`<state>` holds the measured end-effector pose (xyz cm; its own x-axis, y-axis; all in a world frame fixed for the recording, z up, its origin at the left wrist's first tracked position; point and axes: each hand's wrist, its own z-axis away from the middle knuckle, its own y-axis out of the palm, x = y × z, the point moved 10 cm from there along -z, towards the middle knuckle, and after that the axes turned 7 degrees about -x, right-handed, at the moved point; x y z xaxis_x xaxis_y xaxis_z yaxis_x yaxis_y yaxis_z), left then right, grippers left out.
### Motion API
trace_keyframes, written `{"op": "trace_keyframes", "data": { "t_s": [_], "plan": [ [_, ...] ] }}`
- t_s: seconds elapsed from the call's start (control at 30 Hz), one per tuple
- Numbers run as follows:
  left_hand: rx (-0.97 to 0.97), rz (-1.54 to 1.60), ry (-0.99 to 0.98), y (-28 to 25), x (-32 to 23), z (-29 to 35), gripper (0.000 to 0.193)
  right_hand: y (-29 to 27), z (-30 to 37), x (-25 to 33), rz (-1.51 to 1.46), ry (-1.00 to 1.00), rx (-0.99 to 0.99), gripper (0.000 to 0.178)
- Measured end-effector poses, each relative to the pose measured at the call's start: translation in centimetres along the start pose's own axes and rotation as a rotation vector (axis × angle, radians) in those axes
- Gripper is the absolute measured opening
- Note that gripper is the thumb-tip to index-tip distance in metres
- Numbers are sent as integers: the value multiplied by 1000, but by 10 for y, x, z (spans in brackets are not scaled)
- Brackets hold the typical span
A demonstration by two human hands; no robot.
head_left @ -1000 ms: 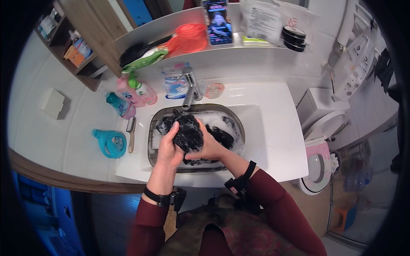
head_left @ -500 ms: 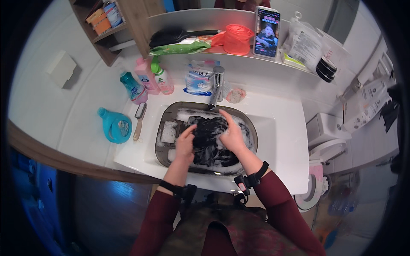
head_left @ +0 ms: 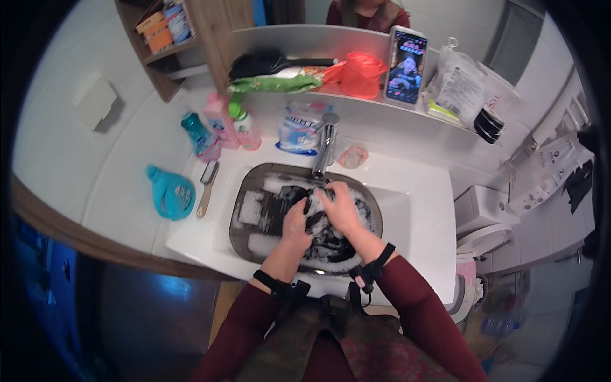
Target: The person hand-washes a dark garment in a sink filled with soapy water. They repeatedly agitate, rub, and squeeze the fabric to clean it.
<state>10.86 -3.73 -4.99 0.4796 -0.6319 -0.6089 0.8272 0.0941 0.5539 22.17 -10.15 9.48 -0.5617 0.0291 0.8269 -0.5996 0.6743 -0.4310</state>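
A soaked black cloth (head_left: 328, 245), streaked with white suds, lies bunched in a dark translucent washbasin (head_left: 237, 232) that sits in the white sink. Ribbed dark surface shows along the basin's left part, with foam on it. My left hand (head_left: 296, 221) grips the cloth near the basin's middle, thumb up and fingers curled into the fabric. Just right of it, my right hand (head_left: 340, 209) is closed on another part of the same cloth, below the faucet (head_left: 324, 143). The fingertips of both hands are partly hidden by cloth and foam.
On the counter's left stand a teal jug (head_left: 170, 193), a scrub brush (head_left: 207, 190) and several bottles. A blue-white bag (head_left: 298, 130) and a pink-white soap-like piece (head_left: 352, 156) flank the faucet. A phone (head_left: 405, 67) leans on the shelf above.
My hands have come closer together, the left moving right and down along the cloth. The cloth has gathered toward the right, baring more of the ribbed surface. The view has tilted slightly.
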Motion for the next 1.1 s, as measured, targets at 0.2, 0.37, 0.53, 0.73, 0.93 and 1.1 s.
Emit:
{"op": "trace_keyframes", "data": {
  "t_s": [0.2, 0.37, 0.53, 0.73, 0.93, 1.1],
  "plan": [
    [217, 75, -321, 15, -8, -35, 36, 22, 32, 24, 160, -229, 178, 49],
    [257, 71, -355, 25, 24, -23, 26, 2, 15, 10, 166, -73, -149, 31],
    [243, 16, -339, 15, -9, -38, 27, 23, 19, 4, 165, -17, -114, 44],
    [292, -97, -434, 0, -49, -30, 36, 62, 54, 14, 293, -68, 67, 87],
    [521, -100, -319, 24, -94, 19, 28, 42, 49, -18, -7, 292, -83, 72],
    [475, -495, -51, 17, -106, 27, 40, 60, 46, -15, -629, 455, 139, 54]
  ]
}}
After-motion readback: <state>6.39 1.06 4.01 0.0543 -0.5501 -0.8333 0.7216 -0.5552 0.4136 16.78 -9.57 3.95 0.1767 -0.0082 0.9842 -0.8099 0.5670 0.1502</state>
